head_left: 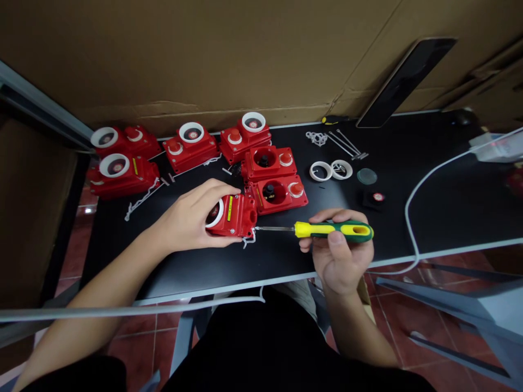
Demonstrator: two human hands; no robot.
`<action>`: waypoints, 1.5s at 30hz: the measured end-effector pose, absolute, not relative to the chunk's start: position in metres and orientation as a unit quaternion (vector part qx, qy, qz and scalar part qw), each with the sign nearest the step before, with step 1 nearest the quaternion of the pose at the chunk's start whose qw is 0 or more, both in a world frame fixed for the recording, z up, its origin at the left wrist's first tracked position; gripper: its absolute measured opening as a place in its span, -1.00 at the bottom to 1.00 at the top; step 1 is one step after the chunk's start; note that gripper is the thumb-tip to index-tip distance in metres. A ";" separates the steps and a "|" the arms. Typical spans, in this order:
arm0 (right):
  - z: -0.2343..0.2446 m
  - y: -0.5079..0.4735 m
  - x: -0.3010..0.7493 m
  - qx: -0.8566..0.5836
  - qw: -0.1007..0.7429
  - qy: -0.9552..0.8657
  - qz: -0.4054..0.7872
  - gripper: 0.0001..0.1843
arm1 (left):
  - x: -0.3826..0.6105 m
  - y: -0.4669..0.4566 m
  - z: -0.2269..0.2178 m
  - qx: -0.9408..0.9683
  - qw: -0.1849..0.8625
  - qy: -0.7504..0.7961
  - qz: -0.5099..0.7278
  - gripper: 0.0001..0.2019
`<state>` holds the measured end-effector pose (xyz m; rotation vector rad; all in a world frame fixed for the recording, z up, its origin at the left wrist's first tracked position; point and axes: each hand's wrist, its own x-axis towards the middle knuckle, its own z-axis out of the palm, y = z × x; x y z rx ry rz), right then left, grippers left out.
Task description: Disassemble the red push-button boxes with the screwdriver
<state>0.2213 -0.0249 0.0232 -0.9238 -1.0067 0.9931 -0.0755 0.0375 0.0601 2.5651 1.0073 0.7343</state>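
Note:
My left hand [200, 215] is wrapped round a red alarm box [235, 218] with a white ring and a yellow label, tilted on its side at the table's front. In my right hand [341, 256] is a yellow and green screwdriver [333, 230], held level. Its shaft points left, and the tip meets the box's right end beside a bit of white cord [249, 239]. Whether the tip sits in a screw is too small to tell. Just behind, two red boxes without white rings, one of them the nearer box [280, 204], show dark round openings.
Several finished-looking red boxes [192, 149] with white rings stand along the back left. Two loose white rings [321, 171], a clear disc [366, 176], a black part [373, 199] and metal rods [345, 142] lie to the right. A white cable [411, 218] crosses the black table [441, 190].

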 end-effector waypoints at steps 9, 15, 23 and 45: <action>0.024 -0.025 0.222 -0.397 0.668 -0.443 0.448 -0.76 | -0.074 0.037 0.064 0.893 0.144 0.332 0.267 -0.34; 0.023 -0.027 0.225 -0.398 0.661 -0.476 0.421 -0.78 | -0.075 0.038 0.062 0.892 0.141 0.337 0.266 -0.33; 0.012 -0.031 0.234 -0.347 0.650 -0.546 0.399 -0.83 | -0.075 0.040 0.060 0.896 0.135 0.327 0.269 -0.30; 0.014 -0.021 0.231 -0.370 0.669 -0.559 0.321 -0.66 | -0.076 0.038 0.059 0.899 0.126 0.317 0.275 -0.32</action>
